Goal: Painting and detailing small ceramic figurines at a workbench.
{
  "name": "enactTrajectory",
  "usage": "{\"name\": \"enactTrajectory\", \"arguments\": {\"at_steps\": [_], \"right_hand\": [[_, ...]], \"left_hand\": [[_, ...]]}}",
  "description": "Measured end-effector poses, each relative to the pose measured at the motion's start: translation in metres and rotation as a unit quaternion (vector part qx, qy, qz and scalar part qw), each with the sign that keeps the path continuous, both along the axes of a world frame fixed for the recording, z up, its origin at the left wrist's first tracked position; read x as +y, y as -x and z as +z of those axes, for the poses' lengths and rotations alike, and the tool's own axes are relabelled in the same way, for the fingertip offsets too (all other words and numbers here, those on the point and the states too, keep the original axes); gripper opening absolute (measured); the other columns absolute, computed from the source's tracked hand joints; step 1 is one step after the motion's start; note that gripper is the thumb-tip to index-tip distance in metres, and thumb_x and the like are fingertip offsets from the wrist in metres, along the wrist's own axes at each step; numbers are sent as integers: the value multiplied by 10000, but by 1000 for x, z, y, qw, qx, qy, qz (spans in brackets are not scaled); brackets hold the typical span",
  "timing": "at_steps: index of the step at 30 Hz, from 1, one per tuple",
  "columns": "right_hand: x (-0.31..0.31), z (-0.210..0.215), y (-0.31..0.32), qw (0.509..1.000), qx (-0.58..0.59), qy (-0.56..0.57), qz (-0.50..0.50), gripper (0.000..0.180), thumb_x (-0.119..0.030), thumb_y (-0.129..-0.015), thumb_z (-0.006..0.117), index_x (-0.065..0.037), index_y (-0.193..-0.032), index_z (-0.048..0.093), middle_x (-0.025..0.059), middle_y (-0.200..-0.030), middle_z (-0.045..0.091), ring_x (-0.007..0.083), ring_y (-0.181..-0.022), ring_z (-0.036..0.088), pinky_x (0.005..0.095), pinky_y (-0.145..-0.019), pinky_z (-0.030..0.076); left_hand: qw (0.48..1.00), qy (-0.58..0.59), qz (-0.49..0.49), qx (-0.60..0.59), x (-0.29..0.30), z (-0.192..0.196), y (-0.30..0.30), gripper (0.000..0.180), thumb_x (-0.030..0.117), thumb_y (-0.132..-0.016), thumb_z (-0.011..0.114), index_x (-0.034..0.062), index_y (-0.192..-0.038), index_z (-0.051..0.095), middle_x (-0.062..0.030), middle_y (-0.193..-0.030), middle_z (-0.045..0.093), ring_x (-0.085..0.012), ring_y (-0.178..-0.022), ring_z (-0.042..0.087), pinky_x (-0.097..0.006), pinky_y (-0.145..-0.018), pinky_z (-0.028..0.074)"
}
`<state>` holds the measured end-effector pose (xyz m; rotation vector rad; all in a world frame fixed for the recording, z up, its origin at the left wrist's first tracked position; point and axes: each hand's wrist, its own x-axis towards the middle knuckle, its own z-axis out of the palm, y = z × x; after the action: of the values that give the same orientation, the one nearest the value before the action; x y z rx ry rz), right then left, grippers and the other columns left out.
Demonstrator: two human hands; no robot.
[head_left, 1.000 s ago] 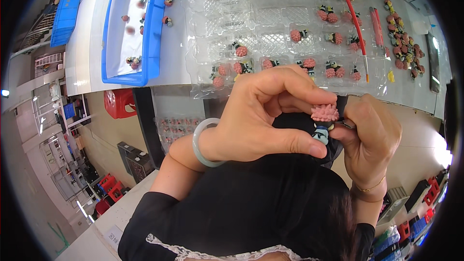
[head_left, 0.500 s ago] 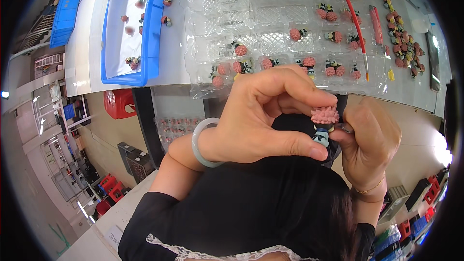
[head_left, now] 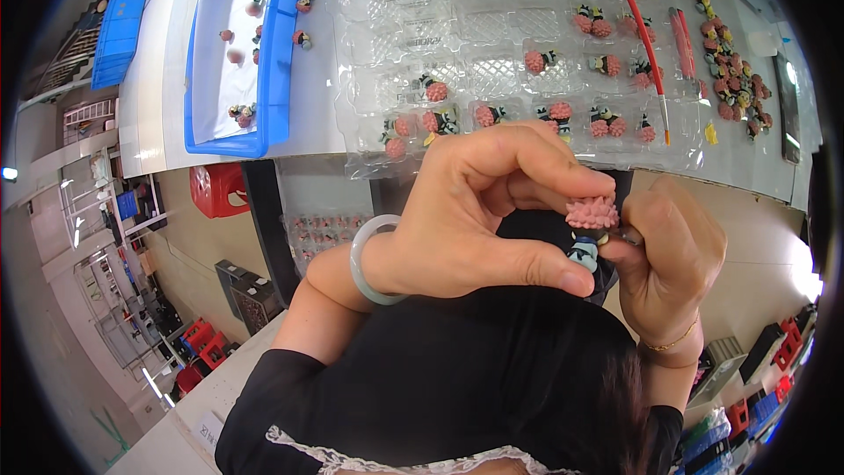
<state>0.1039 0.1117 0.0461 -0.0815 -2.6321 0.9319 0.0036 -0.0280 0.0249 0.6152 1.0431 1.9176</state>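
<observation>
Between the thumb and fingers of my left hand is a small figurine with a bumpy pink top and a pale blue body. It is held upright in front of my chest, beyond the table's near edge. My right hand is closed beside it, its fingertips at the figurine's right side. A small greyish bit shows at those fingertips, too hidden to name. Similar pink-topped figurines lie in the clear plastic trays on the table.
A red-handled paintbrush lies across the trays. Right of them are red pens, a pile of figurines and a dark phone-like slab. On the left stands a blue bin holding several figurines. A red stool is below the table.
My right hand has shifted very slightly, and the greyish bit at its fingertips shows less. The left hand and the figurine have barely moved.
</observation>
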Motion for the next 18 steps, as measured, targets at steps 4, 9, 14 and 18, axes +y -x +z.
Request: {"name": "enactTrajectory", "arguments": {"at_steps": [4, 9, 14, 18], "right_hand": [[-1, -3, 2, 1000, 27, -6, -7, 261, -220, -604, 676, -63, -622, 468, 47, -515, 337, 206, -423, 377, 306, -368, 291], [0, -3, 2, 999, 24, -27, 6, 253, -210, -603, 673, -63, -631, 469, 46, -518, 338, 205, -423, 379, 306, -368, 294], [2, -3, 0, 999, 17, -40, 0, 247, -198, -601, 673, -65, -627, 466, 45, -520, 336, 207, -421, 378, 310, -368, 297], [3, -8, 0, 999, 27, -36, -3, 258, -196, -598, 677, -72, -608, 451, 45, -519, 345, 207, -426, 392, 312, -374, 305]], "left_hand": [[1000, 13, 4, 14, -1, -1, 0, 513, -35, -473, 766, -59, -930, 536, -133, -884, 518, -231, -869, 555, -368, -779, 495], [999, 28, 6, 42, -1, 1, 2, 509, -30, -478, 766, -63, -933, 540, -128, -899, 515, -224, -870, 553, -367, -782, 493], [998, 32, 8, 58, 1, 1, 2, 500, -28, -485, 764, -60, -931, 542, -122, -897, 513, -211, -869, 549, -362, -782, 494], [997, 39, 0, 62, 3, -2, 3, 503, -14, -486, 767, -50, -934, 542, -115, -891, 511, -214, -861, 548, -357, -778, 487]]}}
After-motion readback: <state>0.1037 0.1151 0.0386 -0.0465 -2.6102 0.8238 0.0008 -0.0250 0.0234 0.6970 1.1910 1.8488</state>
